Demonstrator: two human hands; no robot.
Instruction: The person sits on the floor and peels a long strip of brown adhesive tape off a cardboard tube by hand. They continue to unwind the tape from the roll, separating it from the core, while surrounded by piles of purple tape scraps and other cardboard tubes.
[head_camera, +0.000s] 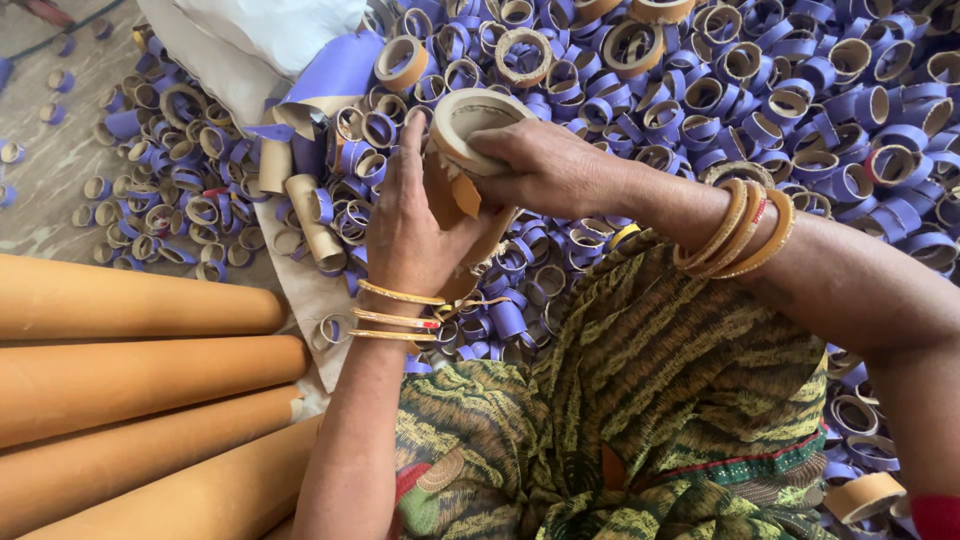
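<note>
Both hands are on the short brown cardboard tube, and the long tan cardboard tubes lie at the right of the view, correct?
Not quite. The head view shows the long tan cardboard tubes at the left. Left hand and right hand do hold the short brown cardboard tube.

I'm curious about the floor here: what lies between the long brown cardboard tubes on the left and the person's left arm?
In the head view, between the long brown tubes and the left arm lies a strip of pale sheet, with a few small purple rings on it.

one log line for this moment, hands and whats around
left hand: cups brown cardboard ring | right hand: grips its rim | around: purple rings, long tubes
</note>
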